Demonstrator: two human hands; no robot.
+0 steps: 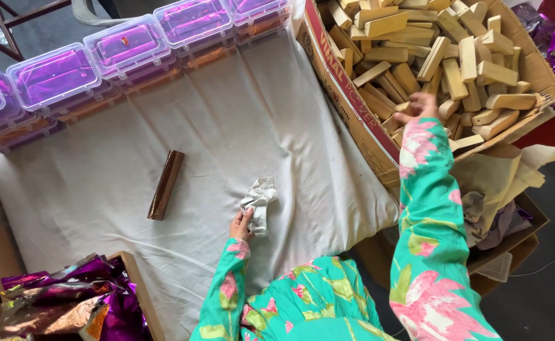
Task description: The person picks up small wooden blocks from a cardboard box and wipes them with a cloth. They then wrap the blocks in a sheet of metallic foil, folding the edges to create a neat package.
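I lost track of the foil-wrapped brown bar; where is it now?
In the head view the brown bar lies alone on the white cloth, left of centre, left of the crumpled rag that the left hand touches.

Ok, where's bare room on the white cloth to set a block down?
The white cloth is bare between the brown wrapped bar and the cardboard box of wooden blocks, and left of the bar below the clear lidded boxes. It is crowded near the left hand on the crumpled rag, and inside the box where the right hand reaches.
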